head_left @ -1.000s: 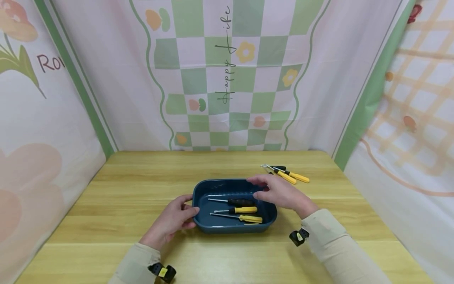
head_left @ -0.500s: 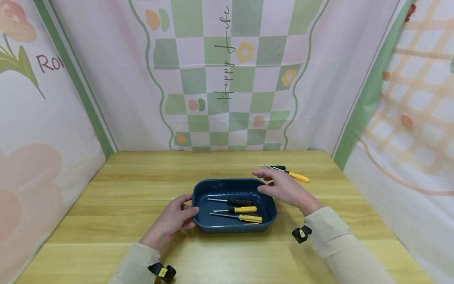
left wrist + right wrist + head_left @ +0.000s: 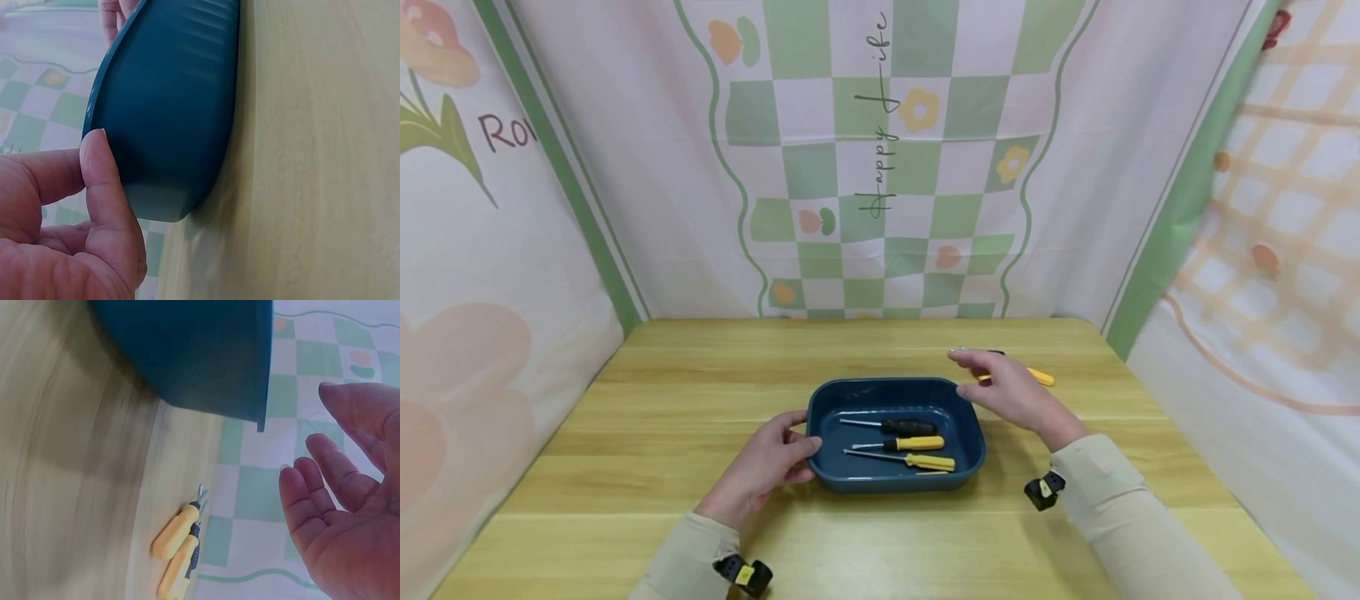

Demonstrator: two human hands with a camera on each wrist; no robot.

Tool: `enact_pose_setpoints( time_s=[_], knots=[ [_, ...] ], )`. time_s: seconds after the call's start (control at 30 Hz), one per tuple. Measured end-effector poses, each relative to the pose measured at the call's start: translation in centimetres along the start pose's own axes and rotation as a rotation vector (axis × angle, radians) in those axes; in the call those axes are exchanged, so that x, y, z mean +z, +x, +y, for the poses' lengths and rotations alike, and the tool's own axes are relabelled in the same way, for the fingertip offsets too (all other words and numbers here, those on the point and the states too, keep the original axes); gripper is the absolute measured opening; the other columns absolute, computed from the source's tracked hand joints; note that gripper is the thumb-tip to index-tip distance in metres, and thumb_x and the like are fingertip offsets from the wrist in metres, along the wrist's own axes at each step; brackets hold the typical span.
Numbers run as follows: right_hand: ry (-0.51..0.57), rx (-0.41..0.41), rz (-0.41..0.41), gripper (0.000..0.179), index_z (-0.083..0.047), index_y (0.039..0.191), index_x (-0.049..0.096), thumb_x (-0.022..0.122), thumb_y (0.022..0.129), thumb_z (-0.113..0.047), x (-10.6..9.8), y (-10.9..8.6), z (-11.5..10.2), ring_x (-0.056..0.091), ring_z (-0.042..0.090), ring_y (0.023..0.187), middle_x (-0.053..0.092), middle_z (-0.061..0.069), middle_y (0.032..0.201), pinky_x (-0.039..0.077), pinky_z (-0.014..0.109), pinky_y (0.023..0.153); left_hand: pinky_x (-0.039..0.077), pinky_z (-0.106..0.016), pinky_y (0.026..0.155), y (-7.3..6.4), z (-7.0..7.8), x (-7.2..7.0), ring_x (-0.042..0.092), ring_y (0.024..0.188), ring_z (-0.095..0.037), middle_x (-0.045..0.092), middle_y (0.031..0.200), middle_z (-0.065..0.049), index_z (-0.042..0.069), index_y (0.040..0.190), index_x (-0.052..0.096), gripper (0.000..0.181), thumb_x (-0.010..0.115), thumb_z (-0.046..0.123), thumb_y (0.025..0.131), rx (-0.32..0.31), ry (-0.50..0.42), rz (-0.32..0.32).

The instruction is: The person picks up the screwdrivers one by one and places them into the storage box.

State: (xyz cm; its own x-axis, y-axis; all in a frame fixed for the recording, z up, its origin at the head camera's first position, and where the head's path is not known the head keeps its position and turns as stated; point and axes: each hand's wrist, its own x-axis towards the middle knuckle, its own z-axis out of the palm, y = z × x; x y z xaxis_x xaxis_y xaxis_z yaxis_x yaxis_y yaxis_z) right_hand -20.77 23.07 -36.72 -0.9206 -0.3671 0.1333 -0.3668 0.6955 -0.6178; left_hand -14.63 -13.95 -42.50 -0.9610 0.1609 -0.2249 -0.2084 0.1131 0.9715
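Note:
My left hand [image 3: 767, 458] pinches the left end of a dark blue plastic box [image 3: 887, 485], thumb at the rim and fingers around the outside. Inside the box lie a black-handled screwdriver [image 3: 910, 427], a yellow-handled one with a black collar [image 3: 920, 443], and a yellow screwdriver [image 3: 930, 462] nearest the front wall. My right hand [image 3: 1011, 392] holds nothing, its fingers spread and loosely bent above the table past the box's right back corner. Behind it, yellow-handled screwdrivers [image 3: 175, 532] and a dark-handled one lie on the table, largely hidden by this hand in the head view.
The wooden table [image 3: 685, 375] carries the box near its middle. A checkered cloth [image 3: 880, 208] hangs behind its back edge, and patterned curtains [image 3: 1262, 333] close in both sides. Each wrist wears a black camera strap [image 3: 1045, 490].
My right hand has moved right and back, from over the box to the screwdrivers at the back right, covering more of them. The left hand and the box have stayed still.

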Motion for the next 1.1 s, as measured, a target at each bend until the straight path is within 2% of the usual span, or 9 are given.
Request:
enact_pose_setpoints(
  time_s=[0.3, 0.63, 0.93, 1.1],
  knots=[
    [-0.018, 0.019, 0.05, 0.053, -0.006, 0.152, 0.051, 0.067, 0.102, -0.015, -0.3, 0.4, 1.0, 0.054, 0.044, 0.136, 0.058, 0.022, 0.147, 0.051, 0.058, 0.107, 0.062, -0.027, 0.066, 0.0, 0.1, 0.0, 0.065, 0.075, -0.02, 0.059, 0.106, -0.016, 0.004, 0.153, 0.046, 0.055, 0.066, 0.011, 0.102, -0.007, -0.001, 0.0],
    [-0.037, 0.08, 0.085, 0.058, -0.007, 0.154, 0.048, 0.068, 0.101, -0.019, -0.4, 0.8, 2.6, 0.053, 0.048, 0.135, 0.056, 0.024, 0.148, 0.048, 0.063, 0.109, 0.062, -0.028, 0.066, 0.0, 0.1, 0.0, 0.065, 0.076, -0.021, 0.058, 0.108, -0.016, 0.004, 0.154, 0.046, 0.057, 0.068, 0.013, 0.102, -0.006, 0.01, 0.004],
    [-0.036, 0.154, 0.094, 0.062, -0.007, 0.157, 0.044, 0.067, 0.101, -0.02, -0.5, 1.0, 3.9, 0.051, 0.05, 0.136, 0.053, 0.026, 0.15, 0.046, 0.063, 0.11, 0.062, -0.028, 0.067, 0.0, 0.1, -0.1, 0.065, 0.076, -0.02, 0.059, 0.108, -0.016, 0.005, 0.154, 0.046, 0.056, 0.067, 0.013, 0.102, -0.009, 0.0, -0.003],
    [-0.051, 0.156, 0.101, 0.061, -0.006, 0.156, 0.045, 0.067, 0.101, -0.02, -0.5, 1.3, 4.6, 0.052, 0.051, 0.134, 0.054, 0.028, 0.149, 0.047, 0.063, 0.109, 0.062, -0.028, 0.067, -0.1, 0.1, -0.1, 0.065, 0.076, -0.021, 0.059, 0.108, -0.016, 0.005, 0.154, 0.046, 0.056, 0.066, 0.013, 0.103, -0.01, 0.003, -0.003]
  ],
)
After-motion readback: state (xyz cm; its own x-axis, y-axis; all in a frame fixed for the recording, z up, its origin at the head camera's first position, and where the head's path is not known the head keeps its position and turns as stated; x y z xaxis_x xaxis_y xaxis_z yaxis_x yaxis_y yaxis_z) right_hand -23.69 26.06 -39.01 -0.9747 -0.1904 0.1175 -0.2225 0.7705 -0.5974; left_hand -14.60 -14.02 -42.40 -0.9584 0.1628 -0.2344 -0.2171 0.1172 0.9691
